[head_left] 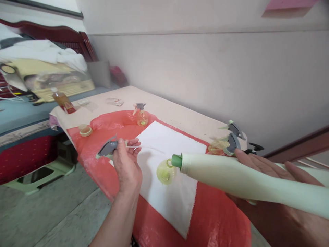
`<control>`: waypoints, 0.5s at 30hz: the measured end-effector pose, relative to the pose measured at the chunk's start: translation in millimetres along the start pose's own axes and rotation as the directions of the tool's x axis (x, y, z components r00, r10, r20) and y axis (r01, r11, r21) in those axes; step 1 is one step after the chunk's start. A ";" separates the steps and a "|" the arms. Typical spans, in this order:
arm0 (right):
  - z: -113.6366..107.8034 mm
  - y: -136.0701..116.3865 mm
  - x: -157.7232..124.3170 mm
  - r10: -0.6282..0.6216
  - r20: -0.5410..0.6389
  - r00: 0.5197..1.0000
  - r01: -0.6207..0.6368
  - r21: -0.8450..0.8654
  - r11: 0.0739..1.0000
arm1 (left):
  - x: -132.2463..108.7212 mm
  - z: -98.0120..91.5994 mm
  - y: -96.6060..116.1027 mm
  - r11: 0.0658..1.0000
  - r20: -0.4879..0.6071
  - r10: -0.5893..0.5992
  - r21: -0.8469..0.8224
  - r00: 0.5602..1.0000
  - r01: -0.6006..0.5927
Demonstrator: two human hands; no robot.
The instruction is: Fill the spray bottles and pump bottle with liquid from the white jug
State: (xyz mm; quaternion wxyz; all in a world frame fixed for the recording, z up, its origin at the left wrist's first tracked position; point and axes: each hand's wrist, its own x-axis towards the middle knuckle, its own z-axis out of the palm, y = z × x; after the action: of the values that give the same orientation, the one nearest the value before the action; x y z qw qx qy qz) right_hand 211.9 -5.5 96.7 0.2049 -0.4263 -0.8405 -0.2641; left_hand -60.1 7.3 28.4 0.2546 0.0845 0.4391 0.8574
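Soft, even daylight fills the room, bright enough to wash the wall (pixel 205 68) to a pale grey-pink, and shadows are faint: only a weak one lies under the left hand (pixel 128 164) on the white cloth (pixel 167 144). The red plastic sheet (pixel 102 151) shows mild glare on its wrinkles. Wide-angle distortion bends the worktop (pixel 180 115) edges, and the right hand (pixel 272 192) and the pale bottle (pixel 244 180) close to the lens look stretched and slightly blurred, as does the bed (pixel 38 68) far left.
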 end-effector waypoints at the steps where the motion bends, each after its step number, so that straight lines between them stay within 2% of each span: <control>1: -0.7 0.9 -0.3 -0.032 -0.004 0.999 0.032 -0.012 0.999 | -0.1 0.2 0.3 1.000 0.000 -0.002 -0.003 1.000 0.002; 4: -2.4 2.4 -0.3 -0.077 -0.021 0.997 0.076 -0.045 0.996 | 0.0 0.8 0.8 1.000 0.000 -0.006 -0.004 1.000 0.006; 8: 1.0 6.4 -2.7 -0.167 0.035 0.985 0.169 -0.078 0.983 | 0.7 0.9 0.3 1.000 -0.002 -0.003 0.004 1.000 0.003; 15: 0.7 5.1 -4.2 -0.144 0.037 0.989 0.146 -0.073 0.987 | 1.3 0.0 -0.1 1.000 0.004 -0.008 0.005 1.000 0.008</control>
State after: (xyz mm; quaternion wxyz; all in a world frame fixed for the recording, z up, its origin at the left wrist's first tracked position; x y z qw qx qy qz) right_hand 218.3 -5.2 95.1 0.1556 -0.3755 -0.8619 -0.3031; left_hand -61.2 8.0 28.2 0.2589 0.0852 0.4411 0.8551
